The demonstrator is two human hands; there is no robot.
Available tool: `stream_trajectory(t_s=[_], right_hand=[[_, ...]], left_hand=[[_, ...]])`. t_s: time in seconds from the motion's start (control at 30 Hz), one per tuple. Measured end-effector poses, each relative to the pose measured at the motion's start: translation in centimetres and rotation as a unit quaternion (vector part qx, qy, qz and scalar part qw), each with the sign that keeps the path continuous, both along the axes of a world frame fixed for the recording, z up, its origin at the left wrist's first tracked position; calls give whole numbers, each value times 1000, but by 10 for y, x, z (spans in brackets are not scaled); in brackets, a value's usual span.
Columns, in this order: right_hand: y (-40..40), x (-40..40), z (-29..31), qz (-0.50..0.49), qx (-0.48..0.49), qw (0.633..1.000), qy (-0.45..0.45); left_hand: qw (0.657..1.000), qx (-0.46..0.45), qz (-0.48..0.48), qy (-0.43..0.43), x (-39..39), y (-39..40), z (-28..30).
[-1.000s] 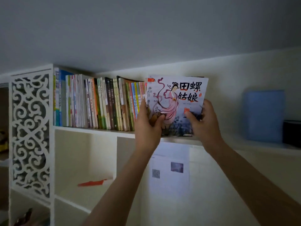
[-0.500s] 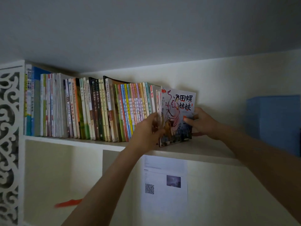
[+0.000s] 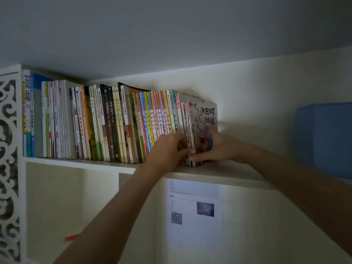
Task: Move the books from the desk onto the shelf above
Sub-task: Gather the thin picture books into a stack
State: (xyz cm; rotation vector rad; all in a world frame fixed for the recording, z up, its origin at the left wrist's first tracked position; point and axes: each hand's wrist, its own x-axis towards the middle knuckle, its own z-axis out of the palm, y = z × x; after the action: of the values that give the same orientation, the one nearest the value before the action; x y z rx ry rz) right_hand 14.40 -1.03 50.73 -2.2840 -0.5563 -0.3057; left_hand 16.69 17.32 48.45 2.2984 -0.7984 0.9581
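A small stack of thin picture books (image 3: 203, 119) stands upright on the white shelf (image 3: 80, 162), at the right end of a long row of upright books (image 3: 106, 124). Its front cover shows a drawn figure and large black characters. My left hand (image 3: 168, 149) grips the stack's near lower edge, fingers curled round the spines. From the right, my right hand (image 3: 215, 147) lies against the front cover, with its thumb along the stack's bottom edge. The stack touches the row beside it.
A blue box (image 3: 323, 140) stands on the shelf at the far right, with bare shelf between it and the books. A white carved panel (image 3: 9, 168) closes the shelf's left end. A printed sheet with a QR code (image 3: 194, 206) hangs below.
The picture books turned from facing me to standing edge-on and slid left against the row. Both hands followed them, and the view moved closer to the shelf.
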Motion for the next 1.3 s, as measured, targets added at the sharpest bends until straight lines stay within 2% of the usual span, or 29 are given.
stream_trajectory(t_s=[0.07, 0.17, 0.3, 0.47, 0.67, 0.73, 0.8, 0.87, 0.9, 0.97, 1.03, 1.13, 1.2, 1.3], right_hand=[[0, 6, -3, 5, 2, 1000, -6], [1, 9, -6, 8, -44, 999, -5], [2, 12, -1, 23, -29, 999, 20], [7, 11, 7, -64, -100, 993, 24], [11, -21, 12, -36, -133, 990, 19], [10, -45, 10, -65, -163, 983, -62], [-1, -65, -6, -130, -201, 948, -210], [-14, -97, -40, -127, -199, 916, -324], [-19, -121, -60, -124, -187, 913, -341], [-31, -162, -111, -128, -167, 924, -318], [-51, -179, -176, -138, -163, 944, -253], [-93, -183, -302, -202, -142, 967, -64], [-122, -186, -388, -252, -131, 956, 75], [-154, -209, -501, -320, -111, 916, 214]], left_hand=[[999, 2, -36, 15, 1, 8, 0], [997, -7, -68, 19, 5, 15, -3], [996, -19, -82, 29, 7, 16, -7], [998, -27, -58, 23, 9, 15, -6], [997, -38, -45, 54, -1, 15, -10], [996, -76, -42, 32, -14, 15, -20], [990, -123, -68, -12, -40, 18, -37], [987, -120, -107, -18, -75, 18, -64], [987, -99, -128, 2, -92, 17, -80], [982, -38, -165, 85, -118, 5, -120], [962, 38, -184, 197, -127, -17, -171], [907, 173, -181, 339, -121, -59, -271], [861, 257, -169, 404, -116, -85, -346], [805, 276, -141, 506, -113, -108, -456]])
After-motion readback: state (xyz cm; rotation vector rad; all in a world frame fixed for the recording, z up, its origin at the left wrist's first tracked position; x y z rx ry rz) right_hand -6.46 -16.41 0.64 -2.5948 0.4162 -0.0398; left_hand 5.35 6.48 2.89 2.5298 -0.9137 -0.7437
